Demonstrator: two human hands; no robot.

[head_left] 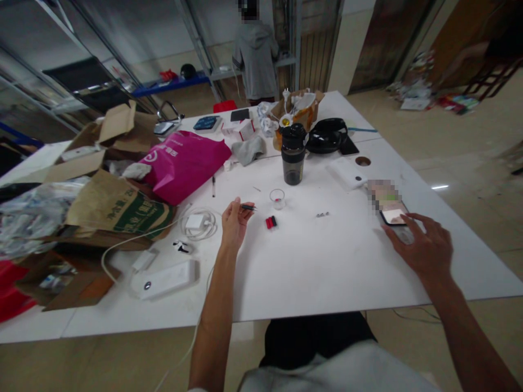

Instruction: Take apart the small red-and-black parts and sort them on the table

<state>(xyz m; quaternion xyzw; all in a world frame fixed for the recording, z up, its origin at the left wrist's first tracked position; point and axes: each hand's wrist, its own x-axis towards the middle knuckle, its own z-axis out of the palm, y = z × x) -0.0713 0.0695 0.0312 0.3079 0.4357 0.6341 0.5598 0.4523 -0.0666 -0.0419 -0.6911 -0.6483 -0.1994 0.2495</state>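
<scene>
My left hand (236, 222) is closed, fingertips pinching a small black piece with a thin metal tip (248, 207), like a plug or probe; its exact kind is unclear. Just right of it, small red and black pieces (271, 222) lie side by side on the white table (318, 272). Behind these stands a little clear cup (277, 200) with something red inside. Over on the right, my right hand (427, 245) touches the lower part of a smartphone (394, 216) with its fingers apart. The phone's screen is lit and partly blurred out. Several tiny metal parts (322, 214) lie between the hands.
A dark shaker bottle (293, 158) stands behind the cup. Left are a coiled white cable with charger (196, 222), a white power bank (168, 280), a magenta bag (186, 160) and open cardboard boxes (77, 294). A person in grey (257, 60) stands beyond the table.
</scene>
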